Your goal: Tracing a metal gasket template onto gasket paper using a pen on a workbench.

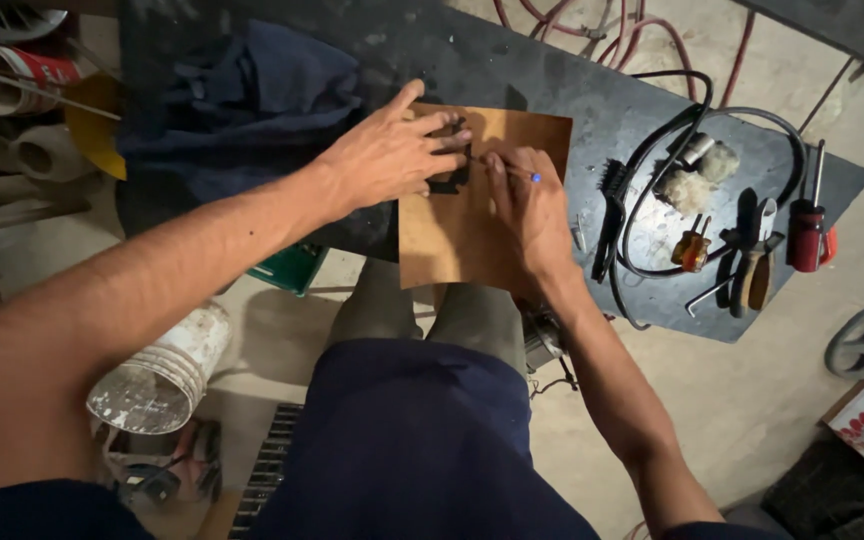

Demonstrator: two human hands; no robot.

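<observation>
— What are the hands doing?
— The left hand (387, 155) lies flat with its fingers spread, pressing a small black part (449, 183) onto a brown sheet (462, 235). The right hand (530, 205) is pinched shut on a pen (512, 168), its tip beside the part.
— Where is the sheet?
— On the dark table (552, 90), near a blue cloth (252, 95). A red screwdriver (807, 230) lies well apart, to the right.

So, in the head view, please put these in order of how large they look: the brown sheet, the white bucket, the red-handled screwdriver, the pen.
1. Brown sheet, the largest.
2. White bucket, lower than the table, so it may really be larger than it looks.
3. Red-handled screwdriver.
4. Pen in the right hand, only partly visible.
</observation>
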